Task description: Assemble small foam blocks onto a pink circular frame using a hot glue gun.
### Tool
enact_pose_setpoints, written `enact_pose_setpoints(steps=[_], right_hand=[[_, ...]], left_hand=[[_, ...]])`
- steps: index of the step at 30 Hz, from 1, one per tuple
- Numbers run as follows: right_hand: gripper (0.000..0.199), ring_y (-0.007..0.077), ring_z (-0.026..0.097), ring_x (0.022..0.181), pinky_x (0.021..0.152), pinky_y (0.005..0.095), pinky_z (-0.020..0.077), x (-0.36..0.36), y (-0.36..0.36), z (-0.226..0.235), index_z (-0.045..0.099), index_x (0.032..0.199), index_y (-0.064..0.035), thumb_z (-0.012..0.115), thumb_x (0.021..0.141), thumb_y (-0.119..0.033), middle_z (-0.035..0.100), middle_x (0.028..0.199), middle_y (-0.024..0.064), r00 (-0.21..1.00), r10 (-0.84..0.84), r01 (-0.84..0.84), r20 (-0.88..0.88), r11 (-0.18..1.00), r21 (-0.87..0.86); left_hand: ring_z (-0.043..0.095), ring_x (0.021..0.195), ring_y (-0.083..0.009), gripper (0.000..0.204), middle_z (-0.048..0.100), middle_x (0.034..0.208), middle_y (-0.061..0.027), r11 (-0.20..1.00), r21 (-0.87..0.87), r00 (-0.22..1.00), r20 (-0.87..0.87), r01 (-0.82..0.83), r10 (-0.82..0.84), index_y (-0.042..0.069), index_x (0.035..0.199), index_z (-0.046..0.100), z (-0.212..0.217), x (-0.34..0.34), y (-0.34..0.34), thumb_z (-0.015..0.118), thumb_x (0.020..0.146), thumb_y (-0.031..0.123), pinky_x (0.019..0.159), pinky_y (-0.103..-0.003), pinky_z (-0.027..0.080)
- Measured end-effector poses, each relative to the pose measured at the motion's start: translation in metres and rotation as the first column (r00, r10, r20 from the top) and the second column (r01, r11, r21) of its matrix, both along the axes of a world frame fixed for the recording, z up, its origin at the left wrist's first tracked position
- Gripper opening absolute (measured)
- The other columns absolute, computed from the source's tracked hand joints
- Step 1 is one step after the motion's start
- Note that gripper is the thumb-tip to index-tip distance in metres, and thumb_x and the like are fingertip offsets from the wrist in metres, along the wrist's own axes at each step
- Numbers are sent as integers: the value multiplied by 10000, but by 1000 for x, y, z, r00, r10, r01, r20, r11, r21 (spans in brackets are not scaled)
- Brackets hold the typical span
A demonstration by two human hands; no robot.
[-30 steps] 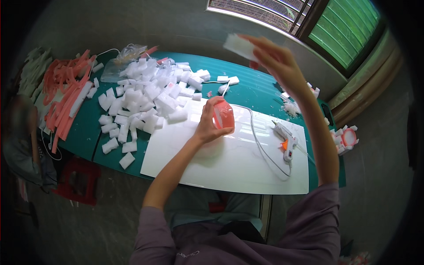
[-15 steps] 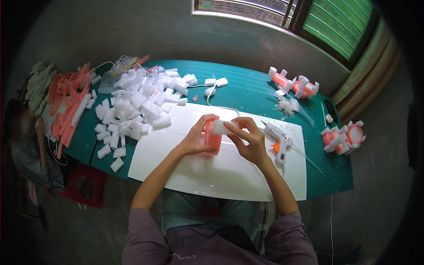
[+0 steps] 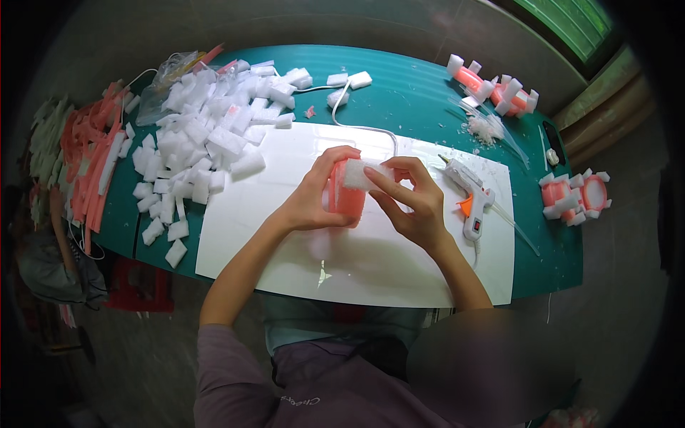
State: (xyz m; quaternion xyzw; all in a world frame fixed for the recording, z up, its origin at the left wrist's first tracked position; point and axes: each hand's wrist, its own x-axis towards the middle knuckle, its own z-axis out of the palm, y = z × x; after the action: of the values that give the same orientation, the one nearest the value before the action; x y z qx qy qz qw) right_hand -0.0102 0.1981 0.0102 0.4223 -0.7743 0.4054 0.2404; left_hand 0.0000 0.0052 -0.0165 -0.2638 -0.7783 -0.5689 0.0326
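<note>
Head view: curved pink foam piece (image 3: 348, 205) is gripped by the left hand (image 3: 308, 200), fingers curled around it, above the white board (image 3: 399, 267). White foam block (image 3: 355, 175) is pinched by the right hand (image 3: 419, 214), fingers narrow, and held up at the pink piece's right side; actual contact can't be confirmed. Board is laid flat on the green table (image 3: 410, 89), light reflected off its gloss. Glue gun (image 3: 466, 187) is laid on the board's right part. Table's left is covered by a white block pile (image 3: 203, 121) and pink strips (image 3: 89, 160). Pink-and-white foam assemblies (image 3: 574, 197) are set at the right edge, others at the far right corner. Room: table is backed by a grey wall (image 3: 321, 23); window (image 3: 567, 25) and curtain (image 3: 606, 100) are seen upper right, red stool (image 3: 143, 289) lower left.
</note>
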Motion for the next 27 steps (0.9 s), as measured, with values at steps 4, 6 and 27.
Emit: enact_pose_setpoints(steps=[4, 6, 27], right_hand=[[448, 204, 489, 737, 616, 286, 454, -1, 2, -2, 595, 1063, -172, 668, 652, -9, 488, 923, 101, 999, 34, -33, -21, 999, 22], [447, 212, 481, 743, 620, 291, 451, 1, 2, -1, 593, 1065, -174, 660, 657, -3, 483, 930, 107, 999, 38, -38, 0, 999, 27], [426, 211, 428, 735, 625, 294, 404, 0, 4, -4, 584, 1082, -188, 599, 709, 17, 454, 915, 105, 990, 65, -69, 124, 997, 30]], left_hand=[[374, 1130, -276, 810, 361, 1208, -93, 1000, -18, 1000, -13, 0, -1, 99, 1186, 351, -1, 1, 2, 750, 489, 201, 920, -372, 348], [373, 1132, -279, 811, 361, 1212, -96, 1000, -12, 1000, -1, -5, 5, 99, 1188, 351, -2, 1, 2, 750, 489, 202, 920, -375, 349], [382, 1130, -228, 830, 358, 1224, -86, 1000, -13, 999, 50, -18, 19, 93, 1220, 334, -2, 0, 3, 680, 470, 173, 930, -361, 339]])
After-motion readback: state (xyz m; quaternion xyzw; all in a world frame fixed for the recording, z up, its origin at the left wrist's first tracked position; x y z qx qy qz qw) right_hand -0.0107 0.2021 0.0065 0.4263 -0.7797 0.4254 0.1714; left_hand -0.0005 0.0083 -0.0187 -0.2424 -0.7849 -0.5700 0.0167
